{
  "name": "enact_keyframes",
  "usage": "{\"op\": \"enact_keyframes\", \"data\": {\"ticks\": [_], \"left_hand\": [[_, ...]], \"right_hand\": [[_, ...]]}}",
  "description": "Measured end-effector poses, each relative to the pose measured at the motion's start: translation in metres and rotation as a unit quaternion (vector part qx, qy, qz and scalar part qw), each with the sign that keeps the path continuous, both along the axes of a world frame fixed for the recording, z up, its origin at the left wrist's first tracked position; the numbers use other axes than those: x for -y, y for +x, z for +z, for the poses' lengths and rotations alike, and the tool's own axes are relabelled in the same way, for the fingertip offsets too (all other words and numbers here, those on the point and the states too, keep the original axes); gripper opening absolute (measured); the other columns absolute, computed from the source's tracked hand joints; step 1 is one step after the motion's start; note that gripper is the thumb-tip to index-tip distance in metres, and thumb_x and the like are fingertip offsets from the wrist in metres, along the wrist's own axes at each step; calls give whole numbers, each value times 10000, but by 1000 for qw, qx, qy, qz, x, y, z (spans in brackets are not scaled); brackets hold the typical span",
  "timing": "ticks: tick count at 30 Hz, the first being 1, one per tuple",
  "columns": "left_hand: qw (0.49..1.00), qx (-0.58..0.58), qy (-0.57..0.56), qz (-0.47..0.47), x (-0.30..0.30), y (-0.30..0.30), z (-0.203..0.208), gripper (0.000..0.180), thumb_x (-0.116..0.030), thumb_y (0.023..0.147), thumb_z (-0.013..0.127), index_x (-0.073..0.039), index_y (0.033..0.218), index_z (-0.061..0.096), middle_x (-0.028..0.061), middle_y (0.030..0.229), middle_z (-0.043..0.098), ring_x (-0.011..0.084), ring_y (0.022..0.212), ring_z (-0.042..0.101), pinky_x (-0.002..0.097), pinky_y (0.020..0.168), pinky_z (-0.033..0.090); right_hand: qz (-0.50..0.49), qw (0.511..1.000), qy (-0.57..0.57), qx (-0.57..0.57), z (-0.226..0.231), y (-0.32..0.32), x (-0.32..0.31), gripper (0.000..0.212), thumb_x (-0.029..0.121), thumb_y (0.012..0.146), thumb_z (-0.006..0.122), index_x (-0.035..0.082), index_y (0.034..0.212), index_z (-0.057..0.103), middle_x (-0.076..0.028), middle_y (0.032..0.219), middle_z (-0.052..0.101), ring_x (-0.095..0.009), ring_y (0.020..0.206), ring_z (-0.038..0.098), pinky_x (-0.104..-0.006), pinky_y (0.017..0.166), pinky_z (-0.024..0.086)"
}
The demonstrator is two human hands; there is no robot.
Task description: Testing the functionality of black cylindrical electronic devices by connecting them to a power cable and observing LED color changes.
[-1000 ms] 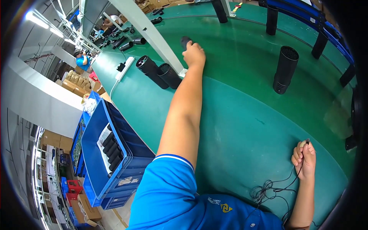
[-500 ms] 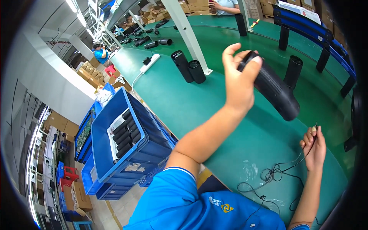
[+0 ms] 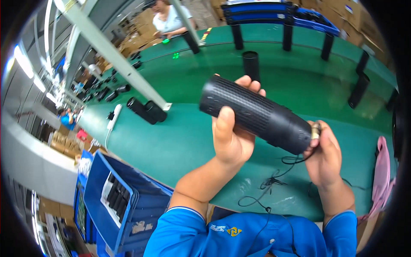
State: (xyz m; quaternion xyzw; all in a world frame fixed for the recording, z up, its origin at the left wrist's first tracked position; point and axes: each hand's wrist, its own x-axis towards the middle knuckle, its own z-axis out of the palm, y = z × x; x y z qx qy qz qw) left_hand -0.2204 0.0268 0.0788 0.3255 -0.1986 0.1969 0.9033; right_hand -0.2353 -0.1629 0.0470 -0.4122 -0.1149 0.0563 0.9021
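My left hand [image 3: 233,132] is wrapped round a black cylinder [image 3: 261,113] with a finely textured surface. The cylinder lies tilted in the air above the green table, its lower end toward my right hand. At that end, my right hand [image 3: 325,158] pinches a thin black cable [image 3: 295,160], with fingers touching the cylinder's rim. A tan band [image 3: 315,131] shows at those fingertips; the cable's tip is hidden. A tangled stretch of the cable [image 3: 272,182] hangs over the table in front of my blue shirt.
Standing black cylinders [image 3: 251,66] are spread along the green table [image 3: 184,141]. A pair [image 3: 147,110] stands by a metal post [image 3: 115,55], near a white power strip [image 3: 113,118]. Left below is a blue crate [image 3: 145,210]; a pink strap [image 3: 380,175] lies right. A person [image 3: 171,21] sits across.
The cylinder has swung from steep to nearly level and come down to my right hand. My right hand has risen with the cable to its end. The view has turned right.
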Motion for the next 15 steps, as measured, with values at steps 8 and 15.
{"op": "enact_keyframes", "data": {"ticks": [8,15], "left_hand": [[990,-31,78,-112,26,7,-29,784,-303,756,623,-239,1400,181,146,1287,423,304,1136,500,484,1015,371],[991,16,114,-64,21,8,-42,870,-132,733,631,-125,1409,83,181,1175,450,314,1060,535,455,925,446]], "right_hand": [[48,996,-57,50,10,5,-2,278,271,954,449,18,877,535,-61,745,509,-138,652,449,-239,589,379],[87,931,-309,177,31,14,7,205,141,899,479,23,746,547,-38,697,504,-134,628,417,-252,591,352]]}}
